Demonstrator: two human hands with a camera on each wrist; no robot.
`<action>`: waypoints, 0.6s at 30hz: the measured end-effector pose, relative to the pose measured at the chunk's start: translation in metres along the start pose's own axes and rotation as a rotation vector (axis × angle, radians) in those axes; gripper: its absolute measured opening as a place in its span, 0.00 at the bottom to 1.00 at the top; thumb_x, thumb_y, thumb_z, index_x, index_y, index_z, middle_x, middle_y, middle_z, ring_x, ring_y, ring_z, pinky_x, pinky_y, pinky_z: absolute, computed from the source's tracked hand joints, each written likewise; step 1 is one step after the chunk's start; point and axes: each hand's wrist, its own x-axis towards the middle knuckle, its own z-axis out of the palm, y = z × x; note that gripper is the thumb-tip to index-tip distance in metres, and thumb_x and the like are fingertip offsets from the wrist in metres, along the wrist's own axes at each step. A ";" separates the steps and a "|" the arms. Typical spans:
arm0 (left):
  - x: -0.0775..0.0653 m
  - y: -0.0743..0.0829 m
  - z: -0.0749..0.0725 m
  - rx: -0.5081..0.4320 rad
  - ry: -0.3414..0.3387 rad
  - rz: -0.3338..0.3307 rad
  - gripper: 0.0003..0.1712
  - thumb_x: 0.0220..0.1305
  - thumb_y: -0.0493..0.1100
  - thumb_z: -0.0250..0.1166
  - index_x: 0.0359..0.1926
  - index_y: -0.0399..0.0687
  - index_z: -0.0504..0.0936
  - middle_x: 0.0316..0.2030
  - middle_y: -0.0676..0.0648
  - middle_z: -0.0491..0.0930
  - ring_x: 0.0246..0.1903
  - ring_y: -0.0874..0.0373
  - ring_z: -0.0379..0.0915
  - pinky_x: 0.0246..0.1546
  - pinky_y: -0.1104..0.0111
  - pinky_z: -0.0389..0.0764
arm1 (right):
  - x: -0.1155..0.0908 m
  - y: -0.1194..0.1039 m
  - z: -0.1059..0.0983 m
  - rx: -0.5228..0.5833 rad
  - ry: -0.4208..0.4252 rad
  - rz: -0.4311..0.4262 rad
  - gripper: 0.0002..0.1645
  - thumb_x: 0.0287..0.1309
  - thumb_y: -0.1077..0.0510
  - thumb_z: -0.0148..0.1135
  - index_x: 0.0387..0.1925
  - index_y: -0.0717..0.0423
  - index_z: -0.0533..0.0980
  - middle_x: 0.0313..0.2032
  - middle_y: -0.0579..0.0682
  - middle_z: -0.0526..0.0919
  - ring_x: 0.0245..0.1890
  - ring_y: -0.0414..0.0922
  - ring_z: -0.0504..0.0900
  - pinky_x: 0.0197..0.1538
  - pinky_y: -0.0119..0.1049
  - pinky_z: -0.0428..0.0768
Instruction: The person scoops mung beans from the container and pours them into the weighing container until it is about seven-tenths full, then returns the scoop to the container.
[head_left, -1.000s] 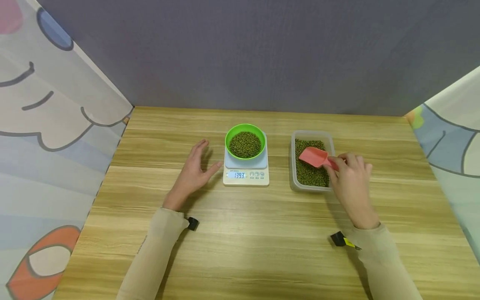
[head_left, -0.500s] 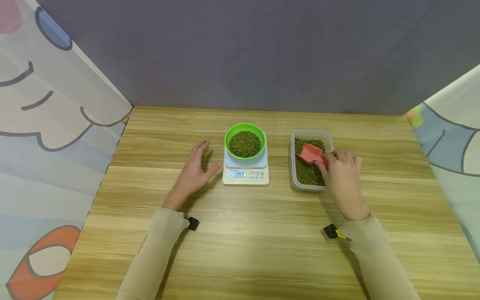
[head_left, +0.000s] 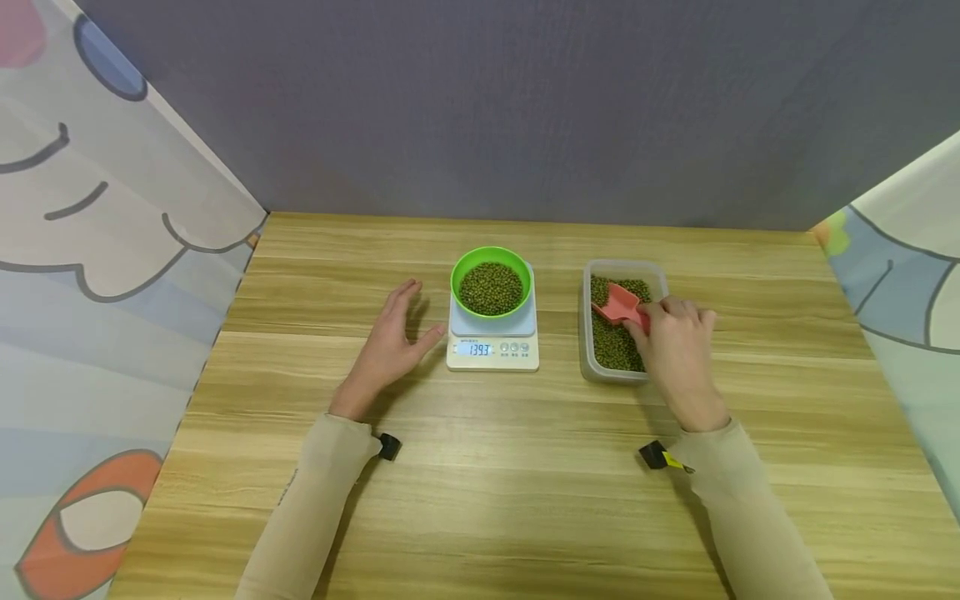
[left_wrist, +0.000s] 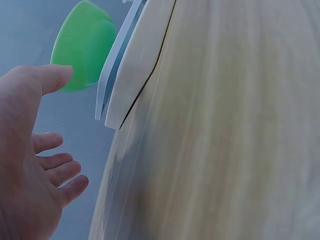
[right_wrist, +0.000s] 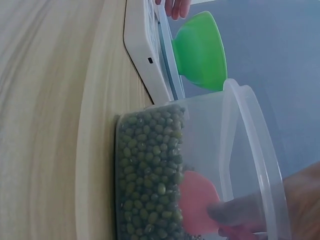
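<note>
My right hand (head_left: 678,354) grips the handle of a pink scoop (head_left: 619,305) inside a clear plastic container (head_left: 588,333) of green mung beans (head_left: 615,348). In the right wrist view the scoop (right_wrist: 197,200) meets the beans (right_wrist: 150,170), its lip partly hidden among them. A white digital kitchen scale (head_left: 492,353) reads 139.3 and bears a bright green bowl (head_left: 491,252) holding more mung beans. Left of the scale, my left hand (head_left: 390,346) holds nothing, fingers spread and thumb pointing toward the scale without touching it.
Scale and container stand apart on a wood-grain table (head_left: 517,483). A grey partition (head_left: 525,108) rises behind the table's far edge. Printed cartoon cloth (head_left: 97,275) hangs at both sides. The container's raised walls surround the beans.
My right hand has moved left and a little forward, bringing the scoop lower into the container and tilting it into the beans. The left hand and the scale reading stay the same.
</note>
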 end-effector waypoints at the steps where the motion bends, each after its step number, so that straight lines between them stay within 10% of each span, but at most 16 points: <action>1: 0.000 0.000 0.000 0.000 -0.001 -0.001 0.51 0.59 0.65 0.58 0.72 0.40 0.52 0.71 0.41 0.51 0.67 0.46 0.49 0.66 0.47 0.57 | 0.000 0.000 0.001 -0.001 0.001 -0.001 0.19 0.44 0.55 0.72 0.35 0.66 0.81 0.28 0.63 0.81 0.28 0.56 0.72 0.35 0.53 0.61; 18: 0.003 0.004 0.002 0.003 0.010 -0.001 0.51 0.58 0.65 0.59 0.72 0.41 0.52 0.72 0.42 0.50 0.68 0.48 0.48 0.65 0.46 0.57 | -0.005 0.003 0.004 0.101 0.112 0.002 0.16 0.43 0.57 0.73 0.32 0.67 0.82 0.24 0.59 0.77 0.28 0.55 0.71 0.35 0.53 0.58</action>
